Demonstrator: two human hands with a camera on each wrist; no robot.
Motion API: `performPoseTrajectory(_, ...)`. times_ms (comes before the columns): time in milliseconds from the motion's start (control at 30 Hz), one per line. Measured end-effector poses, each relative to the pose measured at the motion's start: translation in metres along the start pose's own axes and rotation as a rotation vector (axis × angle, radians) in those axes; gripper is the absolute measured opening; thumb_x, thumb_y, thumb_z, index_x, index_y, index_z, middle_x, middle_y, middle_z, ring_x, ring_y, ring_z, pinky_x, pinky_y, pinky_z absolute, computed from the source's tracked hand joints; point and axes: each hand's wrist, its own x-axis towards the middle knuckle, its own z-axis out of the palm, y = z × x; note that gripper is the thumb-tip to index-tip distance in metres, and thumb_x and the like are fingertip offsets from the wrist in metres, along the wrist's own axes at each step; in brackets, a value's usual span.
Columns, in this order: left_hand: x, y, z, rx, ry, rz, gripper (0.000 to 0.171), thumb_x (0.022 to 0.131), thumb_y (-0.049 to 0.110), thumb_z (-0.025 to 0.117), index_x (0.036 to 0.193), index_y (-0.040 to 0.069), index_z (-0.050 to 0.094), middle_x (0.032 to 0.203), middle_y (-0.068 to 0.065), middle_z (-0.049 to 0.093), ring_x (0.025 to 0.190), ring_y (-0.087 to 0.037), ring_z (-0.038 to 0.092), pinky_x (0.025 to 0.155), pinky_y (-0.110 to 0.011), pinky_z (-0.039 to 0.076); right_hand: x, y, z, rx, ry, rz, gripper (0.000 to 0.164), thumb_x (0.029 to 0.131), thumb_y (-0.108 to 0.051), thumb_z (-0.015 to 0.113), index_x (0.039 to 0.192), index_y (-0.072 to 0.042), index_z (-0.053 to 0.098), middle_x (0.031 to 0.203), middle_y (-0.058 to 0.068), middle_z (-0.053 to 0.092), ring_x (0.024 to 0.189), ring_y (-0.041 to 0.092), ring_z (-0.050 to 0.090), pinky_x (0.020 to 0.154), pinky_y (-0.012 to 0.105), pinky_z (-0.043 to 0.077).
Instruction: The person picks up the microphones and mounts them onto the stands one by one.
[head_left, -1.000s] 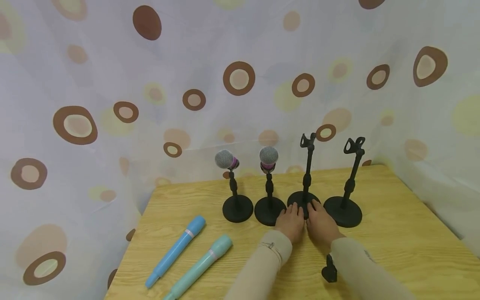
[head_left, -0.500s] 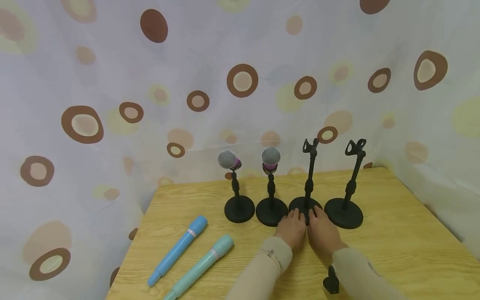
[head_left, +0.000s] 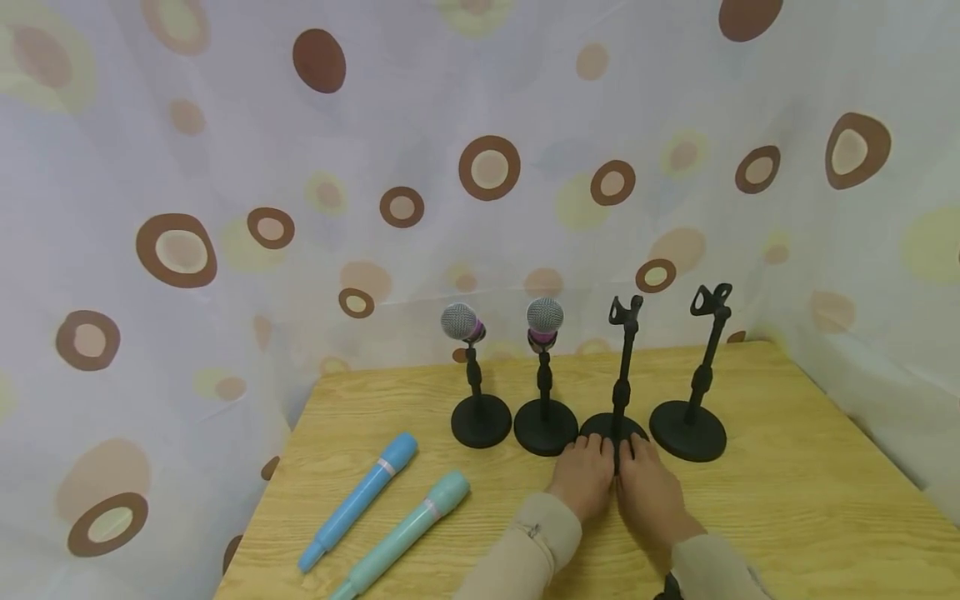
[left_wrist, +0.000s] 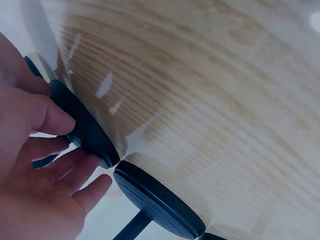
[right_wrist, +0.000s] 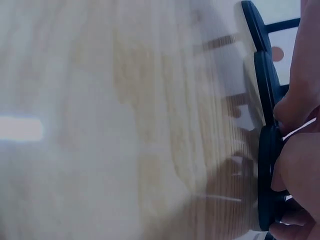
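Both hands are at the black microphone stand with an empty clip (head_left: 622, 383), third from the left in the row on the pale wood-grain tabletop (head_left: 795, 508). The left hand (head_left: 583, 477) pinches the near edge of its round black base (left_wrist: 92, 127), thumb against the rim and fingers over the top; the right hand (head_left: 651, 492) seems to grip it likewise. Over the past second this stand has slid towards the person, so its base no longer sits farther back than its neighbours and the row looks more even. Left of it are two black stands holding purple microphones with silver mesh heads (head_left: 545, 317); right of it is another black stand with an open clip (head_left: 702, 379). A blue stick (head_left: 360, 502) and a mint-green stick (head_left: 405, 533) lie to its front left.
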Motion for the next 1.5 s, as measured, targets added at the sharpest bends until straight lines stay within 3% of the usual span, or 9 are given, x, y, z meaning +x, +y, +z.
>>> performPoseTrajectory(267,-0.014,0.003,-0.012,0.065,0.024,0.004,0.035,0.100,0.041,0.055,0.129,0.023,0.062,0.115,0.004,0.057,0.103,-0.011,0.055,0.087,-0.021,0.053,-0.015,-0.010,-0.006,0.017,0.022,-0.002,0.042,0.086,-0.009,0.072,0.119,0.014,0.061,0.127,0.036,0.055,0.119,0.049,0.056,0.086,0.056,0.056)
performPoseTrajectory(500,-0.021,0.005,-0.015,0.011,0.110,0.019,0.024,0.100,0.033,0.059,0.116,0.019,0.069,0.109,0.001,0.060,0.099,-0.013,0.058,0.087,-0.022,0.054,-0.024,-0.014,-0.010,0.051,0.039,0.022,0.036,0.090,-0.010,0.069,0.118,0.012,0.062,0.126,0.034,0.057,0.118,0.048,0.057,0.087,0.058,0.055)
performPoseTrajectory(767,-0.024,0.005,-0.015,-0.150,-0.004,0.087,0.031,0.100,0.027,0.059,0.126,0.010,0.063,0.134,-0.007,0.061,0.127,-0.016,0.057,0.105,-0.023,0.047,-0.035,-0.019,-0.015,0.051,0.038,0.027,0.035,0.090,-0.011,0.069,0.118,0.010,0.065,0.125,0.033,0.059,0.117,0.047,0.058,0.086,0.057,0.056)
performPoseTrajectory(867,-0.028,0.004,-0.017,-0.152,-0.013,0.084,0.031,0.100,0.029,0.059,0.124,0.011,0.064,0.131,-0.006,0.063,0.124,-0.015,0.059,0.102,-0.023,0.049,-0.039,-0.021,-0.016,0.045,0.027,0.020,0.035,0.088,-0.010,0.070,0.117,0.010,0.066,0.125,0.031,0.059,0.116,0.046,0.058,0.086,0.056,0.056)
performPoseTrajectory(1133,-0.043,0.003,-0.020,-0.122,0.023,0.060,0.022,0.097,0.031,0.064,0.110,0.014,0.068,0.103,0.000,0.068,0.097,-0.012,0.064,0.081,-0.020,0.056,-0.050,-0.029,-0.018,0.072,0.015,0.016,0.036,0.088,-0.013,0.070,0.118,0.006,0.067,0.126,0.027,0.060,0.116,0.042,0.059,0.083,0.054,0.058)
performPoseTrajectory(1333,-0.051,0.004,-0.022,-0.120,-0.064,0.033,0.033,0.095,0.037,0.066,0.117,0.013,0.066,0.109,-0.001,0.066,0.103,-0.012,0.062,0.081,-0.020,0.056,-0.058,-0.033,-0.018,0.098,0.031,0.000,0.035,0.087,-0.012,0.072,0.118,0.004,0.069,0.125,0.024,0.060,0.116,0.039,0.059,0.080,0.050,0.059)
performPoseTrajectory(1500,-0.058,0.004,-0.024,-0.055,-0.065,0.044,0.038,0.095,0.040,0.065,0.120,0.011,0.069,0.112,-0.001,0.066,0.105,-0.012,0.062,0.083,-0.018,0.056,-0.061,-0.037,-0.021,0.097,0.015,0.003,0.033,0.086,-0.011,0.071,0.116,0.003,0.069,0.125,0.023,0.061,0.116,0.039,0.060,0.083,0.050,0.058)
